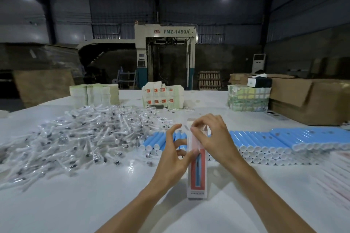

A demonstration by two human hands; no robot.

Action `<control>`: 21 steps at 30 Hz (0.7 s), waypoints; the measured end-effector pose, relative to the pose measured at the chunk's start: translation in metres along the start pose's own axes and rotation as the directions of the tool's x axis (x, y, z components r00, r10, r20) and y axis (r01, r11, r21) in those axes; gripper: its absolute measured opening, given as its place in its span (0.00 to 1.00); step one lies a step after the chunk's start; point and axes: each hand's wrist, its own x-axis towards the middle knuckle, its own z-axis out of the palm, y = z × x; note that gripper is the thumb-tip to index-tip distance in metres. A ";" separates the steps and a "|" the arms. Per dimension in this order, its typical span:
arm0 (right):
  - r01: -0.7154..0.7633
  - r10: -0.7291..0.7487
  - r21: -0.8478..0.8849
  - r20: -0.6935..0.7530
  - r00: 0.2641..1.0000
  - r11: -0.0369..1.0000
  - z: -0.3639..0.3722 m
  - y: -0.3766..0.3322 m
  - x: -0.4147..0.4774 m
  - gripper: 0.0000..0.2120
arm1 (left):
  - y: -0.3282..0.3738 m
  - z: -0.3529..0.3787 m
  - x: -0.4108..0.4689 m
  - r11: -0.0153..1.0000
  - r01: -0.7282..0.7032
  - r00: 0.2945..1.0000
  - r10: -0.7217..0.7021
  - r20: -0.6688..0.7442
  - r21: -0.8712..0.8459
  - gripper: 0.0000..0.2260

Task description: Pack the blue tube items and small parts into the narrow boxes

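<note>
Head view: where was the narrow box (197,176)?

Upright on the tabletop (75,204), just before the rows of blue tubes (265,142). The left hand (173,159) held its side in a narrow grip; the right hand (212,138) pinched the top flap.

Which step?

Working the top flap, I judged, though opening or closing I couldn't tell. Next called for a square tuck, then another tube and a piece from the heap of small parts (85,134).

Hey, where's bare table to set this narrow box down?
Bare table lies this side of the parts pile, left of your left hand. A smaller patch sits this side of the blue tubes, beside the flat boxes at right. Behind the narrow box it's crowded with tubes.
</note>
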 end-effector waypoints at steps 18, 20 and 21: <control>-0.140 0.114 0.540 0.081 0.990 0.830 0.024 0.025 -0.016 0.15 | 0.002 -0.017 0.002 0.987 0.114 0.992 -0.119 -0.034 -0.112 0.24; -0.127 0.103 0.529 0.075 0.992 0.839 0.025 0.024 -0.017 0.12 | 0.004 -0.018 0.001 0.987 0.114 0.993 -0.118 -0.028 -0.111 0.25; -0.121 0.096 0.528 0.075 0.993 0.841 0.025 0.024 -0.018 0.11 | 0.005 -0.019 0.001 0.987 0.113 0.993 -0.117 -0.025 -0.110 0.26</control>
